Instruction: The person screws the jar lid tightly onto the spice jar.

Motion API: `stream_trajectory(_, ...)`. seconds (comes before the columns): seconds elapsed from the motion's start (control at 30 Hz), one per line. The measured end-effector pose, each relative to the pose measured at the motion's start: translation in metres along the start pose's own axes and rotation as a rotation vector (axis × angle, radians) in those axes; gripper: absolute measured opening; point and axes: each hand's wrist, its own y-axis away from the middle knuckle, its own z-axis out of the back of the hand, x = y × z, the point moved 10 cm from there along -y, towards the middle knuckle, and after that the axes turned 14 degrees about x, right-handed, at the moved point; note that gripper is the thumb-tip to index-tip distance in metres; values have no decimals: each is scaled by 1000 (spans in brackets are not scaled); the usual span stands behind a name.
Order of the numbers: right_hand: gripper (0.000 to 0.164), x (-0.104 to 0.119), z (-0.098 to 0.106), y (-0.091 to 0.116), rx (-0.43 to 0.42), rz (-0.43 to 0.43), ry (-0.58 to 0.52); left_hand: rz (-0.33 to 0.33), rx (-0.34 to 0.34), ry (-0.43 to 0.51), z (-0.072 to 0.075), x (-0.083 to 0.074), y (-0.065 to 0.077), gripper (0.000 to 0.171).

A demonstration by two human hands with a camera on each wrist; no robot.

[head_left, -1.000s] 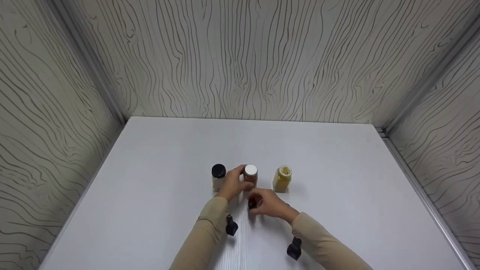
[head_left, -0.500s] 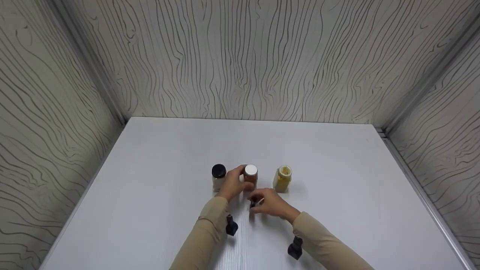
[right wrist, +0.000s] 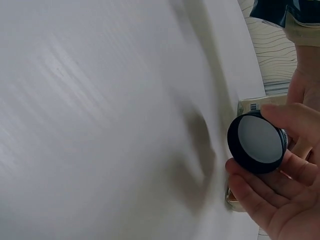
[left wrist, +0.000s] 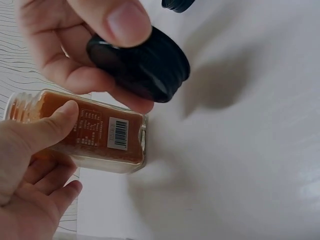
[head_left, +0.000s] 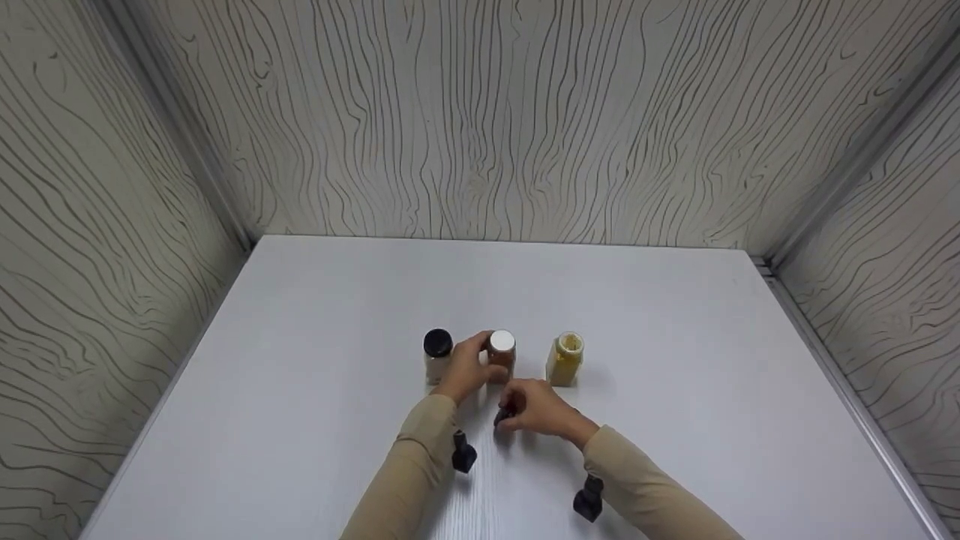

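A square glass jar of orange-brown powder [left wrist: 97, 131] stands upright on the table, its threaded neck bare and its top covered in white. My left hand [head_left: 463, 373] grips this jar around its side, thumb over the face near the barcode. Just in front of it, my right hand [head_left: 544, 409] pinches a black screw lid [left wrist: 155, 65] between thumb and fingers, raised above the tabletop. In the right wrist view the lid [right wrist: 260, 142] is tipped on edge, with its white inner liner showing.
Left of the held jar stands a pale-filled jar with a black cap [head_left: 438, 342]. A yellow-filled jar [head_left: 564, 365] without a lid stands to the right. Another black ribbed lid [left wrist: 178, 4] shows at the left wrist view's top edge. Patterned walls [head_left: 480, 120] enclose the white table [head_left: 300, 360].
The black lid has turned and tilted within my right hand's fingers, while that hand stays in nearly the same place. My left hand and the three jars have not moved.
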Motion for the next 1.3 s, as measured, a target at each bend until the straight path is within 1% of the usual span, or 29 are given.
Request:
stream_trajectory(0.17, 24, -3, 0, 1, 0, -34, -32, 6, 7, 10, 0, 1, 0, 53)
stream_trajectory(0.4, 26, -5, 4, 3, -46, -1, -72, -47, 17, -2, 0, -4, 2, 51)
stream_trajectory(0.67, 23, -8, 6, 3, -47, -25, -123, -6, 12, -1, -1, 0, -1, 53)
stream_trajectory(0.93, 26, -2, 13, 5, -50, 33, -85, 9, 16, 18, 0, 2, -1, 54)
stream_trajectory(1.03, 26, -4, 14, 5, -45, 26, -103, 2, 18, 16, -1, 1, -1, 53)
stream_trajectory(1.13, 26, -4, 15, 5, -37, 30, -144, -12, 17, 10, -1, 1, -1, 53)
stream_trajectory(1.2, 26, -3, 17, 5, -42, 54, -160, -30, 13, 1, -1, -1, -1, 52)
stream_trajectory(1.3, 28, 1, 22, 7, -61, 105, -164, -36, 12, 2, 0, -1, -2, 52)
